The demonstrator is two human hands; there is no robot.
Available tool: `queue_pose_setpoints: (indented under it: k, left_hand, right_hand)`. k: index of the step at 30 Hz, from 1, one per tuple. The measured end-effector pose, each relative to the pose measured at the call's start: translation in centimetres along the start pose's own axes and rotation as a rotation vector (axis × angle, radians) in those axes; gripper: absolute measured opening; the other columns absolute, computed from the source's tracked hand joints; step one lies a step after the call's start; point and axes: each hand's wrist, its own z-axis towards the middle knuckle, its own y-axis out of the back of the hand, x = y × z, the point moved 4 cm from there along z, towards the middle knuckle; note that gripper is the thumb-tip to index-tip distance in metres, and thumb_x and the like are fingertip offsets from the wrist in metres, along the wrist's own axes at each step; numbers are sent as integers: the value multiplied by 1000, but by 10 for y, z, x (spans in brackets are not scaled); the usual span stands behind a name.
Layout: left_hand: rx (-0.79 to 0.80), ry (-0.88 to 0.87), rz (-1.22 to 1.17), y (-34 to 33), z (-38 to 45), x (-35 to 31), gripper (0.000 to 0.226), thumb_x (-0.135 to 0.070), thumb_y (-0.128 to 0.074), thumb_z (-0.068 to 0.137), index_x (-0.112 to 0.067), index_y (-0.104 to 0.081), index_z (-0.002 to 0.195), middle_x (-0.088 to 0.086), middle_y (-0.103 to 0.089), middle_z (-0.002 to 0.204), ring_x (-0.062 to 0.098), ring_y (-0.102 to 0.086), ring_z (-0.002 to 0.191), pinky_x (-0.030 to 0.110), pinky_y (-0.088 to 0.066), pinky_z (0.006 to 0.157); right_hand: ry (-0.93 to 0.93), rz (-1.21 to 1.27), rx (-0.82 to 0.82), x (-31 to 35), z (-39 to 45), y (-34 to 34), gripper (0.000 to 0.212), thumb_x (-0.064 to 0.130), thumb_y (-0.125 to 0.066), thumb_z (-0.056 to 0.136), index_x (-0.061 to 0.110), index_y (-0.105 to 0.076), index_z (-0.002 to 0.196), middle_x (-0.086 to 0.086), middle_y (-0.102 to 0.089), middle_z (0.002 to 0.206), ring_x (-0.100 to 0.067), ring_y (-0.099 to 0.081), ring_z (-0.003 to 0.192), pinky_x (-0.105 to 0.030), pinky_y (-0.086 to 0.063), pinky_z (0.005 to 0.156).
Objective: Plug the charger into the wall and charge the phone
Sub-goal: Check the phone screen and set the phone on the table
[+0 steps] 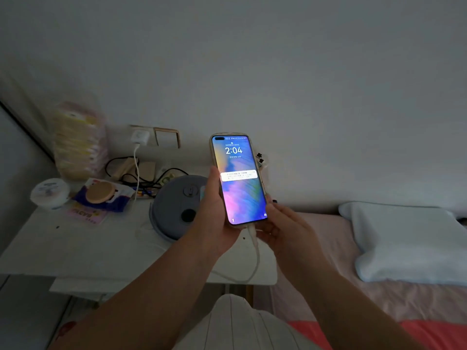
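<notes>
Left hand (214,218): centre of the frame, wrapped around the phone (238,179), thumb on its left edge, fingers behind. You carry the whole weight here.

Right hand (280,228): just right of centre, at the phone's lower right corner, fingers loosely curled near the plug end of the cable (252,238). Whether it pinches the connector or merely rests beside it cannot be told.

Phone: upright, long axis running top to bottom of the frame with a slight lean, screen lit toward you, showing a clock and a small line beneath it that looks like a charging notice; too small to read for certain.

Cable: white, entering the phone's bottom edge, dropping below your hands in a loop, then lost against the pale table (75,248).

Charger (139,138): white block seated in the wall socket, left of centre, its lead hanging down to the table.

Judgement: both connections appear made; what is left is setting the phone down. The table lies left of and below your hands, on the left hand's side, so that hand is the nearer carrier. Lay the long axis flat with the cable end toward you, keeping slack.

Surrounding items: grey round appliance (177,205) just left of your left wrist; white pillow (404,238) at right.
</notes>
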Motion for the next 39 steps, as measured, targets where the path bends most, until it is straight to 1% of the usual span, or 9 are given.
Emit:
queue_pose_setpoints:
  k: [5,9,15,20,24,28,33,36,39]
  left_hand:
    - [-8,-7,-43,11,9,3,47,-51,-33,89,-17,-64,94,3,-67,78,18,-64,72,29,-55,69]
    - [-47,33,-8,20,13,2,43,-38,-32,89,-13,-67,92,6,-73,80,21,-68,72,30,-55,69]
    - [-256,30,140,51,19,12,39,-42,-36,92,-15,-64,95,0,-78,76,17,-73,67,28,-60,60]
    - [-408,-21,297,66,20,20,31,-26,-42,94,-5,-60,108,14,-67,103,31,-65,92,43,-50,90]
    - [-483,-8,501,81,23,34,24,-19,-43,94,-15,-63,81,6,-65,80,18,-61,70,32,-50,66]
    - [-530,110,634,102,26,64,28,-20,-45,93,-19,-61,71,6,-61,74,19,-55,68,32,-46,63]
    - [-596,268,688,137,31,109,24,-15,-47,91,-21,-63,75,6,-65,84,18,-60,71,26,-49,60]
    - [-628,325,784,155,36,128,19,-16,-49,90,-20,-64,79,6,-66,86,16,-59,68,26,-48,63]
    - [-639,373,857,164,45,142,17,-17,-50,88,-15,-67,86,6,-67,84,16,-59,65,26,-45,61]
  right_hand:
    - [102,-221,3,8,14,-2,17,21,-52,91,35,-58,99,-6,-64,108,-16,-60,89,-34,-48,80]
    - [89,-280,77,8,23,-8,29,15,-49,93,36,-51,113,-6,-61,119,-17,-61,94,-33,-50,85]
    - [62,-308,115,-3,34,-1,40,9,-49,92,20,-45,131,7,-62,90,3,-63,67,-8,-51,57]
    - [52,-354,112,-21,43,13,42,6,-48,92,23,-44,130,2,-60,73,6,-64,58,-10,-50,55]
    - [-35,-411,112,-50,51,32,48,9,-48,93,34,-35,132,-3,-60,75,-9,-63,68,-19,-51,60]
    - [-137,-457,68,-87,57,58,55,5,-47,92,30,-33,139,0,-55,62,-5,-57,59,-15,-47,55]
    - [-281,-484,31,-131,65,87,54,9,-47,93,38,-31,135,-1,-58,68,-1,-61,60,-13,-47,56]
    - [-359,-533,-6,-154,73,103,58,11,-48,92,31,-30,144,-4,-58,74,-12,-58,70,-20,-46,65]
    - [-400,-574,-12,-165,82,112,59,9,-46,93,29,-27,145,2,-60,73,-5,-59,68,-11,-45,56]
